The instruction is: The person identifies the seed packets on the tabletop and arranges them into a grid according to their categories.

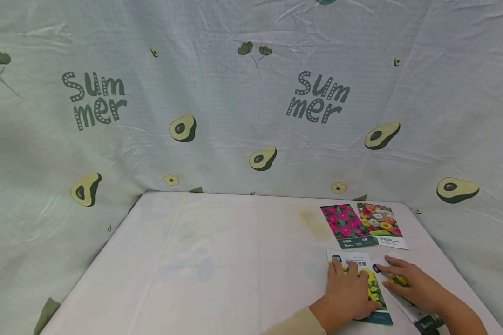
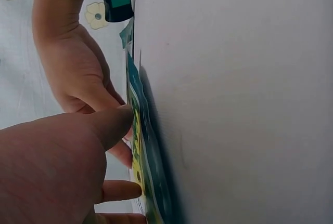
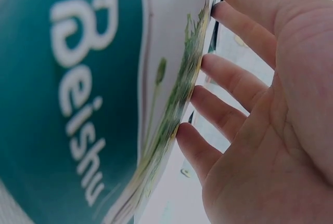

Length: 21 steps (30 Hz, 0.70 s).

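Observation:
My left hand (image 1: 345, 293) lies over a seed packet with yellow flowers (image 1: 374, 289) and a dark teal bottom band, its fingertips on the packet's face. In the left wrist view this packet (image 2: 149, 151) is seen nearly edge-on against the table. Just to the right, my right hand (image 1: 417, 286) touches a second, slanted white packet (image 1: 396, 295) with spread fingertips. Its teal band with white "Beishu" lettering (image 3: 86, 104) fills much of the right wrist view, beside green stems. My palm hides the middle of each packet.
Beyond my hands lie a pink-flower packet (image 1: 343, 223) and a packet with mixed-colour blooms (image 1: 379, 221), slightly overlapping. They rest on a white-covered table (image 1: 193, 270). A pale cloth wall (image 1: 218, 93) with avocado prints stands behind and on both sides.

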{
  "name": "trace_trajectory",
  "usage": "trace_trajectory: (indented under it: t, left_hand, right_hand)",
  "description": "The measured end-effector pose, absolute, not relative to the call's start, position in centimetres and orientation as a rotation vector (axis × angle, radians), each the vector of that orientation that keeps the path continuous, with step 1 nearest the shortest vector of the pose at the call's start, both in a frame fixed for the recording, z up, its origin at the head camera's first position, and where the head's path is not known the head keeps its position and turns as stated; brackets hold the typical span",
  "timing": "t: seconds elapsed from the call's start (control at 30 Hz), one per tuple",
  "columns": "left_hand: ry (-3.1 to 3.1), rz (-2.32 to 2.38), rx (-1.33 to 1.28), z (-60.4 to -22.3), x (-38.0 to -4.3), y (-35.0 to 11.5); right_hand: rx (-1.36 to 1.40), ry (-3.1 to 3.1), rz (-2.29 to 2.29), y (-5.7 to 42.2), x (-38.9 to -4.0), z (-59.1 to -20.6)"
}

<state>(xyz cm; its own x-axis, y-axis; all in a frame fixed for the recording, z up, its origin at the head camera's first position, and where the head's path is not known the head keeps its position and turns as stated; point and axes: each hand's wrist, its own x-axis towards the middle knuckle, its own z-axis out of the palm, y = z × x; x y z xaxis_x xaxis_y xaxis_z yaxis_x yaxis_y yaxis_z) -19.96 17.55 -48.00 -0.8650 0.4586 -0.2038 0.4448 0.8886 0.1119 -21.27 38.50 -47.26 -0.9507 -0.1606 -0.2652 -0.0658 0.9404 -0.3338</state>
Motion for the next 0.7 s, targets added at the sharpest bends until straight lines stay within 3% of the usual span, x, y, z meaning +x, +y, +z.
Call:
trace_trajectory:
  t: [0.7]
  left_hand:
    - [2.788, 0.114, 0.713, -48.03, -20.28, 17.11]
  right_hand:
    - [-0.157, 2.793, -0.492, 38.27, -20.94, -47.04]
